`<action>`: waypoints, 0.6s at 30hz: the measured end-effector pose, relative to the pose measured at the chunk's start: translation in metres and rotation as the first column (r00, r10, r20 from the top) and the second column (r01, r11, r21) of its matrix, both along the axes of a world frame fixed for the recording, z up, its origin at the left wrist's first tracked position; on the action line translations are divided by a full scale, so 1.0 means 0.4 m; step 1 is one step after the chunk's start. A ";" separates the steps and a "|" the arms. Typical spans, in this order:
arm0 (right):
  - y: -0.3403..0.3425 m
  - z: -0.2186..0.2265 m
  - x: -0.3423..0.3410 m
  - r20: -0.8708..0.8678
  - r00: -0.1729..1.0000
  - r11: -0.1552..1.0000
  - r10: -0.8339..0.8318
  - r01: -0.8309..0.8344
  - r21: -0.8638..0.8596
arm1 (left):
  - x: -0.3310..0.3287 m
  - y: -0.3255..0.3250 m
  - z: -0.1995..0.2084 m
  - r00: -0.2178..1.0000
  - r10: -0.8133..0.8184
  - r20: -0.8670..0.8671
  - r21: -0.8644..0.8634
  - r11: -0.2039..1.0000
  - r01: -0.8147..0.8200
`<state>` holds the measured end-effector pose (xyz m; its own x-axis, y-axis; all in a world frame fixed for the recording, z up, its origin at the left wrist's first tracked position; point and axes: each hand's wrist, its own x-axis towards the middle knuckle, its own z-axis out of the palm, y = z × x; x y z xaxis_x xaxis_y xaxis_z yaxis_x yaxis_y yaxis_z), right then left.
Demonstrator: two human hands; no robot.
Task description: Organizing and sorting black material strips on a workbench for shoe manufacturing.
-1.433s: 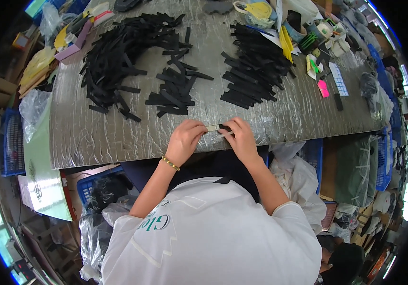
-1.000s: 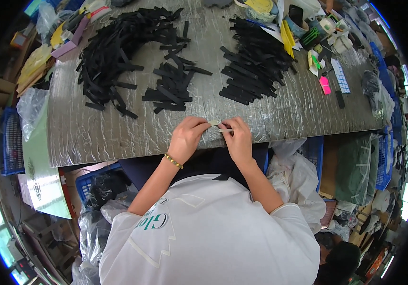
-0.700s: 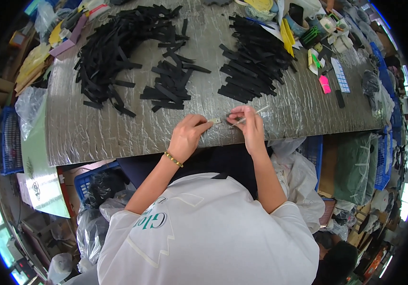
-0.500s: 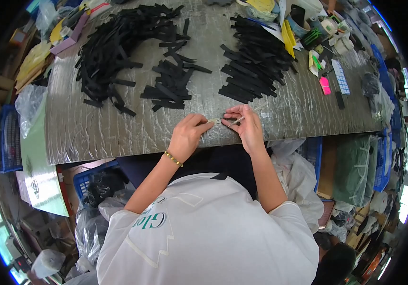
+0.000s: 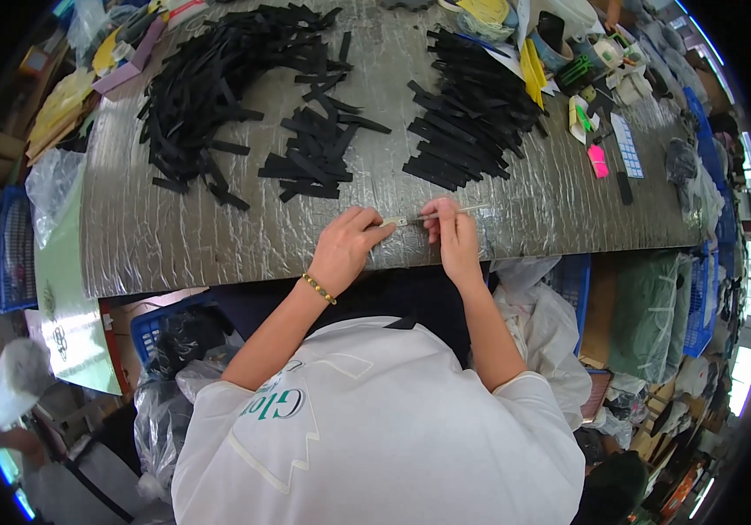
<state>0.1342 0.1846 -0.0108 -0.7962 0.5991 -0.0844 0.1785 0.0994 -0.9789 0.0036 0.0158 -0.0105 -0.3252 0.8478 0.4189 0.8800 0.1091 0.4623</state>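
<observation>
Left hand (image 5: pixel 345 248): pinching a small, flat pale piece (image 5: pixel 401 221) near the front edge of the table (image 5: pixel 174 249)
Right hand (image 5: pixel 458 241): fingers curled round a slim pale stick (image 5: pixel 479 207)
Table surface: crinkled, shiny grey
Black strips (image 5: pixel 467 122): flat, heaped

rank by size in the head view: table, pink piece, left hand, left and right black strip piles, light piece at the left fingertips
Largest to smallest:
Table
Left black strip pile
Right black strip pile
Left hand
Pink piece
Light piece, judged by its visible part
</observation>
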 end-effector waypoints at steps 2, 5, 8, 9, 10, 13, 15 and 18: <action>-0.010 0.003 -0.002 -0.001 1.000 1.000 0.001 -0.001 -0.030 | 0.000 0.000 -0.001 1.000 -0.004 -0.006 0.000 1.000 0.004; -0.014 -0.002 -0.004 0.057 0.997 0.998 0.047 -0.049 0.046 | 0.000 0.000 -0.001 1.000 -0.002 -0.023 -0.010 1.000 0.002; -0.014 0.000 -0.004 0.073 0.995 0.995 0.062 -0.067 0.074 | 0.000 0.001 -0.002 0.999 -0.002 -0.036 -0.006 1.000 0.002; -0.016 0.004 -0.005 0.054 0.996 0.991 0.071 -0.076 0.110 | 0.000 0.002 -0.002 0.999 -0.004 -0.035 -0.007 1.000 0.004; -0.017 0.007 -0.006 0.036 0.996 0.986 0.081 -0.085 0.144 | 0.000 0.002 -0.003 0.999 -0.006 -0.035 -0.009 1.000 0.006; -0.022 0.011 -0.011 0.028 0.998 0.984 0.052 -0.056 0.170 | -0.001 0.000 -0.001 1.000 0.000 -0.025 -0.009 1.000 -0.001; -0.025 0.015 -0.012 0.019 0.999 0.986 0.041 -0.044 0.159 | 0.000 0.000 -0.001 1.000 0.004 -0.020 -0.006 1.000 -0.004; -0.026 0.013 -0.013 0.016 1.000 0.987 0.025 -0.027 0.161 | 0.000 0.002 -0.001 1.000 0.004 -0.007 -0.002 1.000 -0.004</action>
<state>0.1291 0.1742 -0.0056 -0.8110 0.5850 0.0005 0.1870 0.2601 -0.9473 0.0036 0.0165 -0.0107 -0.3257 0.8472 0.4198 0.8826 0.1133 0.4562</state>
